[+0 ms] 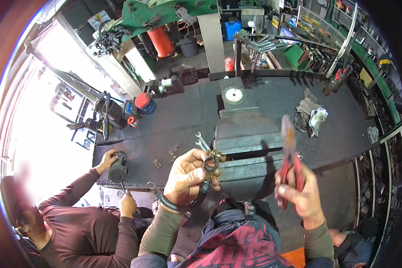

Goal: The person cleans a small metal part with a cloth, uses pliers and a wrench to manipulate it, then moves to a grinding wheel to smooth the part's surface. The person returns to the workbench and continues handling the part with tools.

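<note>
A person's left hand pinches a small dark ring-shaped metal part against a grey bench vise, while the right hand, just right of it, grips red-handled pliers upright.

The dark workbench carried a grey vise; rags lay right of the vise; a blue can stood left of it.

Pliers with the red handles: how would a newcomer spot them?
Start at the big grey bench vise on the dark workbench. Just right of it, the right hand holds the pliers upright. Their red handles set them apart from the bare-metal wrenches left of the vise.
</note>
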Demonstrator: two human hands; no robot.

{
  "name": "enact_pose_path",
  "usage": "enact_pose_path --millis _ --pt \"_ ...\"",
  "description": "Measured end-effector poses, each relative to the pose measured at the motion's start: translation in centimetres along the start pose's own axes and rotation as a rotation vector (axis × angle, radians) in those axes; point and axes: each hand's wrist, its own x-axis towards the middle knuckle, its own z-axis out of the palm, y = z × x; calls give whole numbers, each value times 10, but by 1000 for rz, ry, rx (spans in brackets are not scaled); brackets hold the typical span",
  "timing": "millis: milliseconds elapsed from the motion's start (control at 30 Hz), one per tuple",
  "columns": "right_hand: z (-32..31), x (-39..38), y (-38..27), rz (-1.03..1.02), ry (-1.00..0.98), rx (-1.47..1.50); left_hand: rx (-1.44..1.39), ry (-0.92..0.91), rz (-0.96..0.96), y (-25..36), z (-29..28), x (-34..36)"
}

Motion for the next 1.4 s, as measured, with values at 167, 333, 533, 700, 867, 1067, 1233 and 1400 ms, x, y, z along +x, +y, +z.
enact_pose_path --millis 167,333,533,700,867,1067,1233,1400 --pt "-33 -11 22 -175 -260 -319 4 72 14 -29 37 11" --pt "-85 -8 12 -127 -448 -398 86 103 47 -56 77 27" --pt "-151 5 10 -201 -591 -269 -8 119 50 -94 119 46" --pt "-200 11 12 -39 -709 -166 184 146 52 -116 140 55" --pt "-232 18 12 24 -791 -177 194 143 5 -132 157 65" --pt "-250 19 17 140 -828 -133 172 155 -5 -147 167 81" --pt "-251 16 18 -183 -756 -322 334 196 -31 -149 177 92" --pt "-247 18 27 -453 -495 -756 466 324 -55 -153 182 101"
